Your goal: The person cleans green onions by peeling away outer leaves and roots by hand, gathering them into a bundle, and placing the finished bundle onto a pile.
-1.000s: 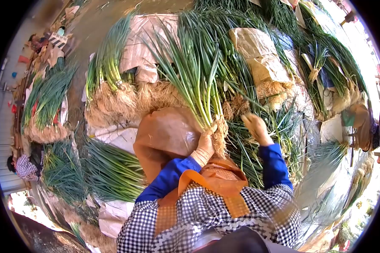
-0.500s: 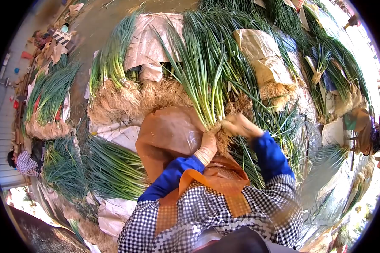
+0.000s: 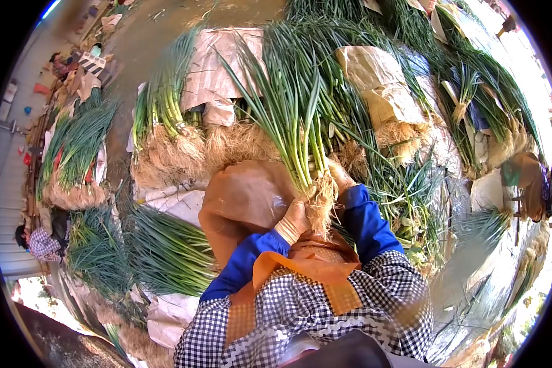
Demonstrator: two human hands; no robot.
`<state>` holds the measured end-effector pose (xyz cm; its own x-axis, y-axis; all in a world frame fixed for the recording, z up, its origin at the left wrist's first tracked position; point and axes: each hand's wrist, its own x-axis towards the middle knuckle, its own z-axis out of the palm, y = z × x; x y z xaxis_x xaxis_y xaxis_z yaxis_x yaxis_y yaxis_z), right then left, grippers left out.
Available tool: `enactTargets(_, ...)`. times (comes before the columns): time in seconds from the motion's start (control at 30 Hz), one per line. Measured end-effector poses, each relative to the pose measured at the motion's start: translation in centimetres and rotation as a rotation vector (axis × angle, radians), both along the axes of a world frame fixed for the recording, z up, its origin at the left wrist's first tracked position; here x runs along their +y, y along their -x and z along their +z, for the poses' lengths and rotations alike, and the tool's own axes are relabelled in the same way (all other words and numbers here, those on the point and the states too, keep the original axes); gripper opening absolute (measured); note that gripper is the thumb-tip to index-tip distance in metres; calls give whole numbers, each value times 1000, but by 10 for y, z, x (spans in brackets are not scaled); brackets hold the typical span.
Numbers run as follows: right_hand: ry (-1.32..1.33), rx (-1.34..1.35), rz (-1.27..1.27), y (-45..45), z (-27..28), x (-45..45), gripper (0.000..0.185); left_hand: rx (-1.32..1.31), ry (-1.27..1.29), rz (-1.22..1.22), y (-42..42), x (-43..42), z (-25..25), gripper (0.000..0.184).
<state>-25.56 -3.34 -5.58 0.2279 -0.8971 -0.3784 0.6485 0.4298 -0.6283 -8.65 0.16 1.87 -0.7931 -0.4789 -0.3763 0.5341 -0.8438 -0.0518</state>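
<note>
A bunch of green onions (image 3: 302, 144) stands upright before me, its long leaves fanned away and its pale hairy roots (image 3: 321, 205) hanging toward my body. My left hand (image 3: 296, 216) is wrapped round the left side of the bunch, just above the roots. On the right side, my right hand (image 3: 339, 176) closes against the stems, its fingertips partly hidden behind them. The brown apron (image 3: 245, 196) spreads over my lap beneath the bunch.
Rooted onion piles (image 3: 172, 150) and a tan sheet (image 3: 224, 67) lie ahead. Another onion heap (image 3: 172, 248) is at the left, and loose leaves (image 3: 405, 196) lie at the right. A person in a checked top (image 3: 43, 244) is at the far left.
My right hand has come in from the right, passed over the front of the roots, and now closes against the bunch's right side. My left hand has stayed on it, slightly lower.
</note>
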Motion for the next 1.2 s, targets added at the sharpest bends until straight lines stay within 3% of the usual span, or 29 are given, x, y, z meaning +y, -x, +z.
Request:
enactTargets(0.03,-37,20,-9,3,-9,-2,31,10,53,-62,-9,1,-11,27)
enactTargets(0.07,473,663,-161,-8,31,4,25,-176,37,1,-12,0,11,28)
enactTargets(0.1,887,1194,-147,5,38,4,18,-201,59,13,-21,1,0,28)
enactTargets(0.2,93,1406,-226,-6,35,14,13,-228,157,-30,-31,0,1,24)
enactTargets(0.23,138,1590,-185,-12,48,18,17,-228,196,-57,-33,-1,7,23)
enactTargets(0.27,145,1611,-101,-20,46,19,18,-321,215,-38,-25,4,-6,25)
enactTargets(0.3,156,1629,-19,-28,43,20,18,-414,237,-18,-12,8,-19,26)
enactTargets(0.37,487,1563,-65,-35,12,22,18,-544,135,-34,-2,9,-26,16)
enactTargets(0.43,65,797,-344,-20,-12,16,21,-592,114,28,1,7,-21,15)
enactTargets(0.47,23,502,-569,-10,7,16,23,-513,119,59,1,7,-11,16)
enactTargets(0.5,-55,1016,-401,16,-9,14,26,-436,124,87,-1,6,0,16)
enactTargets(0.57,-79,1200,-243,22,-21,11,33,-425,92,54,-9,4,-25,14)
enactTargets(0.6,62,1512,-43,20,-22,14,48,-411,118,73,-10,2,-35,14)
enactTargets(0.63,-53,1684,232,13,-15,11,51,-398,138,92,-11,3,-35,13)
enactTargets(0.73,37,1827,431,8,-36,-1,47,-369,176,115,-14,0,-29,13)
enactTargets(0.83,151,1200,74,31,-33,8,29,-449,216,166,-18,-5,4,16)
enactTargets(0.87,86,894,-29,26,42,20,19,-454,208,160,-16,-7,7,18)
enactTargets(0.9,60,579,-72,30,55,25,16,-460,197,149,-15,-5,8,20)
enactTargets(0.97,-15,340,-77,25,77,30,16,-381,155,-43,-15,-2,-14,21)
enactTargets(1.03,41,559,-1,10,77,32,19,-306,32,-15,5,14,-21,17)
enactTargets(1.1,42,678,15,-12,62,35,21,-429,70,22,15,19,-12,15)
enactTargets(1.13,273,784,-102,-20,34,38,24,-428,86,67,12,18,-27,17)
enactTargets(1.17,243,894,-134,-26,31,39,20,-424,58,79,9,17,-30,18)
enactTargets(1.2,107,699,-174,-23,30,43,18,-380,44,113,8,19,-33,17)
